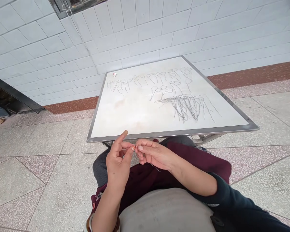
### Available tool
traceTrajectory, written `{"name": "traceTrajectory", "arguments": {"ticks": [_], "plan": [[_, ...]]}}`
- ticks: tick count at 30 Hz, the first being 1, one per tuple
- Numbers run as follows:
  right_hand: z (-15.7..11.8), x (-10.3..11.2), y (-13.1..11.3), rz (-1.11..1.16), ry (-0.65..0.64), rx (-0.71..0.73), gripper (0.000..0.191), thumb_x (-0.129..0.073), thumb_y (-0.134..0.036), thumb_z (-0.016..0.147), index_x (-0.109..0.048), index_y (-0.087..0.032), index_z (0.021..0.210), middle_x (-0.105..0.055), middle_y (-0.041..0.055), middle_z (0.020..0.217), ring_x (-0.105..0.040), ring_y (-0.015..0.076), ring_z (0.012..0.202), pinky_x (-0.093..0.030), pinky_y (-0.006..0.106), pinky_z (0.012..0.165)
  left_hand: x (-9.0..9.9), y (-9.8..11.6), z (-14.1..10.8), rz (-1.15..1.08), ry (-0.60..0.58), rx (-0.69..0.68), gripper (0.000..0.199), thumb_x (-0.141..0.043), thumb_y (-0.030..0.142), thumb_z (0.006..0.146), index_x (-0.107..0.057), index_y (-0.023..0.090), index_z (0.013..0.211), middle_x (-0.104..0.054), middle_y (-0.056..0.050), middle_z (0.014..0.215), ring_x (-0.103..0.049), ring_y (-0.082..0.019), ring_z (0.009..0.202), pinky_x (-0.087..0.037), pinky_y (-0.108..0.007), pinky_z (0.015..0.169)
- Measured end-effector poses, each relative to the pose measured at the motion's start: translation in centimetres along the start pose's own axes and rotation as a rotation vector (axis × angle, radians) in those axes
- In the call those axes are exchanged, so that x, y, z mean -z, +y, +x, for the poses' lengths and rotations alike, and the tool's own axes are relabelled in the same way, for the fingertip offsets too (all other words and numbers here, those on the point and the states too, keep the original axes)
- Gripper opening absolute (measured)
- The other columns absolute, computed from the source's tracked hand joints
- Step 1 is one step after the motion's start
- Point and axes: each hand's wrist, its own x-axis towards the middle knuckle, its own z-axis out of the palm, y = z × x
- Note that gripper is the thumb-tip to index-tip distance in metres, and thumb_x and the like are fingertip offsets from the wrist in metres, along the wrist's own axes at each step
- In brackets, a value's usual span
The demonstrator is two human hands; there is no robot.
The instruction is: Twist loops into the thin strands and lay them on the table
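Note:
My left hand (119, 162) and my right hand (156, 154) meet just in front of the table's near edge, above my lap. Thumb and fingertips of each pinch one thin wire (156, 168), whose free tail hangs out below my right hand. The left index finger points up and away from the pinch. How the wire is bent between the fingertips is too small to make out. On the table, a loose bundle of dark thin wires (188, 108) lies at the right. Behind it are rows of wires bent into loops with tails (160, 75).
The white table (116, 112) has a grey metal rim and stands against a tiled wall (145, 38). A small white and red object (114, 74) sits at its far left corner. Maroon cloth (195, 161) covers my lap. Speckled floor (62, 180) surrounds the table.

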Motion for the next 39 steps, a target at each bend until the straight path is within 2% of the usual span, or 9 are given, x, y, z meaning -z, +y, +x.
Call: {"name": "traceTrajectory", "arguments": {"ticks": [6, 10, 25, 30, 35, 39], "plan": [[0.1, -0.1, 0.0, 0.039, -0.006, -0.037, 0.022, -0.073, -0.034, 0.081, -0.065, -0.014, 0.079, -0.051, -0.0021, 0.066, -0.04, 0.005, 0.056, -0.024, 0.015, 0.043, -0.7, 0.4, -0.1, -0.19, 0.083, 0.025, 0.049, -0.071, 0.022, 0.079, -0.058, 0.023, 0.126, -0.066, 0.003, 0.077, -0.063, -0.011, 0.07, -0.052, -0.026, 0.076], [0.2, -0.1, 0.3, 0.044, 0.024, -0.023, 0.021, -0.077, -0.033, 0.077, -0.067, -0.014, 0.078, -0.05, -0.0025, 0.064, -0.037, 0.0048, 0.055, -0.02, 0.015, 0.043, -0.7, 0.1, 0.0, -0.232, 0.093, 0.041, 0.05, -0.073, 0.021, 0.077, -0.058, 0.024, 0.126, -0.066, 0.004, 0.074, -0.063, -0.01, 0.068, -0.053, -0.024, 0.074], [0.5, -0.2, 0.9, 0.047, 0.144, 0.014, 0.023, -0.081, -0.033, 0.071, -0.066, -0.016, 0.074, -0.052, -0.0036, 0.061, -0.036, 0.0047, 0.052, -0.019, 0.017, 0.044, -1.5, 0.3, -0.2, -0.211, 0.183, 0.073, 0.047, -0.075, 0.021, 0.074, -0.062, 0.021, 0.119, -0.066, 0.004, 0.075, -0.063, -0.01, 0.073, -0.051, -0.026, 0.082], [0.5, -0.3, 1.0, 0.035, 0.172, 0.045, 0.028, -0.08, -0.037, 0.072, -0.062, -0.016, 0.071, -0.053, -0.0037, 0.06, -0.037, 0.0045, 0.051, -0.021, 0.018, 0.045, -1.4, 0.1, -0.1, -0.236, 0.143, 0.069, 0.047, -0.075, 0.021, 0.075, -0.061, 0.022, 0.12, -0.067, 0.004, 0.075, -0.064, -0.01, 0.075, -0.051, -0.027, 0.084], [0.3, -0.2, 0.8, 0.057, 0.122, -0.009, 0.027, -0.079, -0.038, 0.073, -0.065, -0.016, 0.075, -0.054, -0.0031, 0.063, -0.042, 0.0048, 0.054, -0.03, 0.017, 0.048, -0.8, -0.1, 0.4, -0.287, 0.08, 0.068, 0.049, -0.076, 0.02, 0.074, -0.061, 0.022, 0.12, -0.066, 0.005, 0.072, -0.062, -0.009, 0.069, -0.051, -0.025, 0.078], [0.1, 0.0, 0.8, 0.101, 0.045, -0.066, 0.021, -0.081, -0.031, 0.073, -0.07, -0.016, 0.083, -0.056, -0.0022, 0.067, -0.046, 0.0045, 0.058, -0.035, 0.016, 0.051, -0.4, -0.1, 0.5, -0.341, 0.063, 0.081, 0.045, -0.075, 0.019, 0.075, -0.061, 0.021, 0.118, -0.065, 0.005, 0.069, -0.061, -0.009, 0.065, -0.051, -0.025, 0.076]]}}
